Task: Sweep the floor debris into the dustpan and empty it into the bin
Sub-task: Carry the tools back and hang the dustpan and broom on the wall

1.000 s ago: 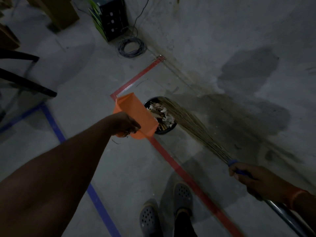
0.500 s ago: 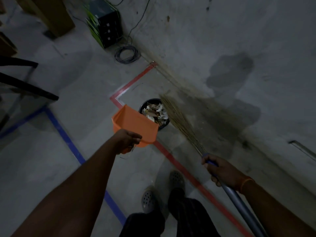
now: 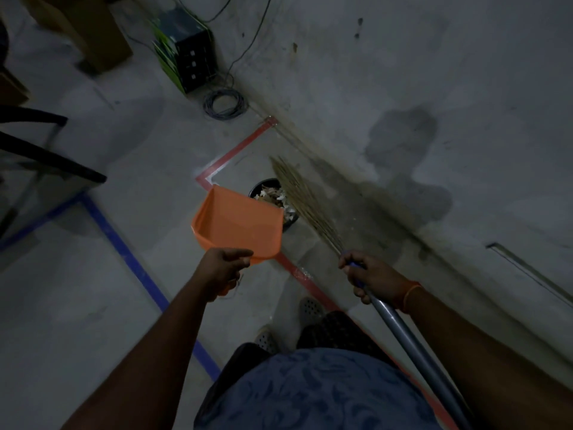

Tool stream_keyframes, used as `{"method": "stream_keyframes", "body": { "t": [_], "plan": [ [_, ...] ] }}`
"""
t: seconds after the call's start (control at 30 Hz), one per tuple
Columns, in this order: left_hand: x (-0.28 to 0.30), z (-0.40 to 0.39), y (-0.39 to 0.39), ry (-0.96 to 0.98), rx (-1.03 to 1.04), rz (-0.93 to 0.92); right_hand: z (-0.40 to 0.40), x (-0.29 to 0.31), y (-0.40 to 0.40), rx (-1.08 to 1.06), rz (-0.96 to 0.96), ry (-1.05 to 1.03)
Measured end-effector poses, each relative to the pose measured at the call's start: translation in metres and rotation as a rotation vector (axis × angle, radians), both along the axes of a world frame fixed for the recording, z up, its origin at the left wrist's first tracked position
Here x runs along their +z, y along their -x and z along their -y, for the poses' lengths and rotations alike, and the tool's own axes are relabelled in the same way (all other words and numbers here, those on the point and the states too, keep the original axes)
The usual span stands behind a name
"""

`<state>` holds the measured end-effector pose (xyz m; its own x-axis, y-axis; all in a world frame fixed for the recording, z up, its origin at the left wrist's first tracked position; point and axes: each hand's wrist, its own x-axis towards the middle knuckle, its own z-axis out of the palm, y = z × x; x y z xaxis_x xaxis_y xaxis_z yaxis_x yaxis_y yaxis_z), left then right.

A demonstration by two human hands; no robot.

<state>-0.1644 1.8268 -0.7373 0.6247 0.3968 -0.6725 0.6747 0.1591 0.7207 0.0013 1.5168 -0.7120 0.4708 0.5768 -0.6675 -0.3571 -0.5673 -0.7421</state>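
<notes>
A grey wall [image 3: 434, 72] runs from far centre to near right, meeting the concrete floor [image 3: 108, 274] along a stained edge. The black bin [image 3: 290, 223] stands close to that edge, inside the corner of a red tape line [image 3: 235, 150], and holds pale debris [image 3: 273, 195]. To the left the floor lies wide, crossed by a blue tape line [image 3: 124, 243]; a dark chair frame [image 3: 52, 159] stands at the far left, and a black box [image 3: 186, 57] with a coiled cable [image 3: 223, 102] sits far off by the wall.

The left hand [image 3: 224, 270] grips the handle of the orange dustpan [image 3: 238, 225], fingers curled round it; the pan hangs in the air just left of the bin, its far rim overlapping the bin's edge, its inside bare. The right hand [image 3: 370, 276] is wrapped round the broom [image 3: 305, 203] where bristles meet the grey pole; the bristles reach over the bin's right side
</notes>
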Motion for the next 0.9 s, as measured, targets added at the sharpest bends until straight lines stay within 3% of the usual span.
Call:
{"method": "stream_keyframes", "body": {
  "t": [0.3, 0.9],
  "plan": [
    [0.014, 0.015, 0.015, -0.028, 0.255, 0.134, -0.006, 0.024, -0.003, -0.002, -0.025, -0.087],
    [0.051, 0.009, -0.055, -0.042, 0.263, 0.24, -0.001, 0.031, -0.068, -0.009, -0.035, -0.07]
  ]
}}
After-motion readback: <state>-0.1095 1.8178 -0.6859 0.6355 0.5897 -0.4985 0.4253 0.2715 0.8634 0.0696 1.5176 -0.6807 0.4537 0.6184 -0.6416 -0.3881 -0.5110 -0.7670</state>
